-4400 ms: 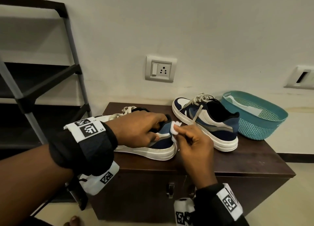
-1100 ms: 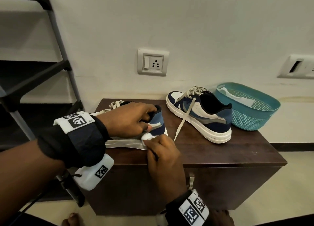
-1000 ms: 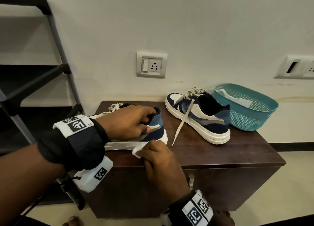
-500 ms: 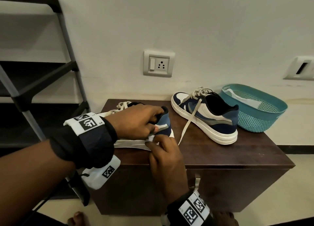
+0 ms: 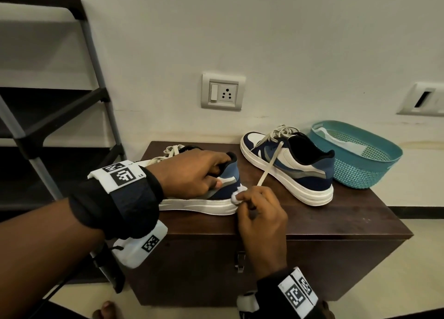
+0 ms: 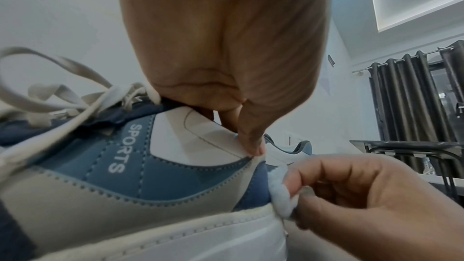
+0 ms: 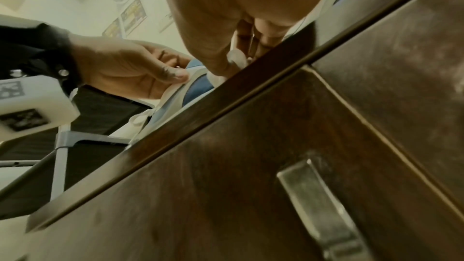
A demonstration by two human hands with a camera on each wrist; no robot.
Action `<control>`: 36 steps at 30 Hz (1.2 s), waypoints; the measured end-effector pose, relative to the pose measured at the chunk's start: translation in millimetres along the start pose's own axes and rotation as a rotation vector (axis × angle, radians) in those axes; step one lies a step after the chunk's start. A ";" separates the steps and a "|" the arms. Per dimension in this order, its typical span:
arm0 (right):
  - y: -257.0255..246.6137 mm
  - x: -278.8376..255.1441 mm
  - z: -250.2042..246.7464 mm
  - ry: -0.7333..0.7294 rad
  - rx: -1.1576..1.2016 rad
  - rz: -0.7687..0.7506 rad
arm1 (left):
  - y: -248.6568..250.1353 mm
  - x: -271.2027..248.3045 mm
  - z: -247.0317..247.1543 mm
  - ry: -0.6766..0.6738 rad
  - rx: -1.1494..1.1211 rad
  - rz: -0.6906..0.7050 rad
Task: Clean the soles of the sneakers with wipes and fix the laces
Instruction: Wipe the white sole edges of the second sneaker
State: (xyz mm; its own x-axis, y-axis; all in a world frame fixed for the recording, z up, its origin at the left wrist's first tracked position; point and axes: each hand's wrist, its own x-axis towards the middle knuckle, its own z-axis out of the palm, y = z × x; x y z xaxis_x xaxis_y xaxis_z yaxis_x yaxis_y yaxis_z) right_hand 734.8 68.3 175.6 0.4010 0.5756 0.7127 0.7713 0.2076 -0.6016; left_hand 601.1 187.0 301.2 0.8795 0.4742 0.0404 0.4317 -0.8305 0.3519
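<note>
A teal perforated plastic basket holding white wipes stands at the dark wooden counter end, right of the second sneaker. The left hand grips the near sneaker's collar; the right hand pinches a crumpled wipe, now back at the heel from the sole's side.

The right hand pinches a white wipe against the sneaker above the cabinet edge.
</note>
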 end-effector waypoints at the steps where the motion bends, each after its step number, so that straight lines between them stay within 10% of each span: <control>1: -3.8 -4.0 3.5 -0.040 -0.006 -0.023 | 0.1 -0.3 0.0 0.000 -0.005 0.004; 6: -21.9 -9.7 8.0 -0.259 0.128 -0.137 | 1.6 -0.7 -0.1 0.029 0.088 0.042; 14: -11.3 17.7 -22.2 0.305 0.422 0.167 | 5.0 -4.4 -7.8 0.025 0.202 0.151; 20: -8.8 20.3 -22.4 0.256 0.564 0.454 | 1.2 -16.7 -24.8 -0.079 0.164 0.087; 36: -41.2 -8.2 8.0 0.126 0.194 -0.139 | -2.3 -23.6 -7.9 -0.062 0.026 0.082</control>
State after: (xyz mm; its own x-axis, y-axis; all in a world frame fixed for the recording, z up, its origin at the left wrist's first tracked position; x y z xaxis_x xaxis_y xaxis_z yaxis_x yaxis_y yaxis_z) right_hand 695.8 61.4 191.6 0.3651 0.4307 0.8253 0.7188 0.4330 -0.5439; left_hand 577.8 180.0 306.8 0.9224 0.3860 0.0097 0.3620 -0.8734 0.3258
